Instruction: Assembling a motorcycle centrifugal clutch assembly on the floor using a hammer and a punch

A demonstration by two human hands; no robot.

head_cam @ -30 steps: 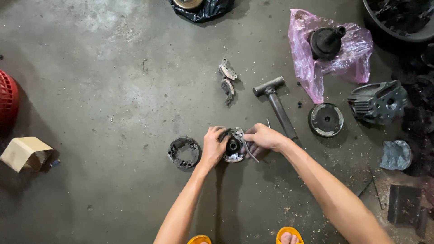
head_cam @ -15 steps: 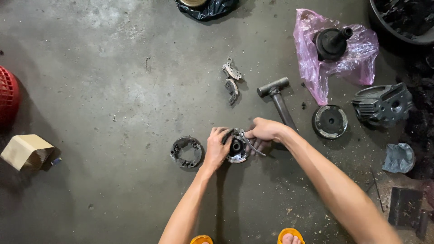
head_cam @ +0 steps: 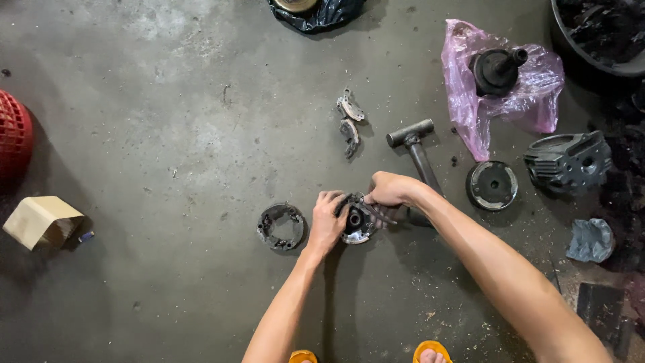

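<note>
A round dark metal clutch hub (head_cam: 357,220) is steadied on the floor by the left hand (head_cam: 327,222), fingers curled on its rim, while a thin metal tool (head_cam: 377,214) is pinched by the right hand (head_cam: 390,189), so careful prying seems called for.

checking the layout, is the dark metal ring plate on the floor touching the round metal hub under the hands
Apart. The head view shows the dark metal ring plate left of the left hand, with bare grey concrete floor between it and the round metal hub.
</note>
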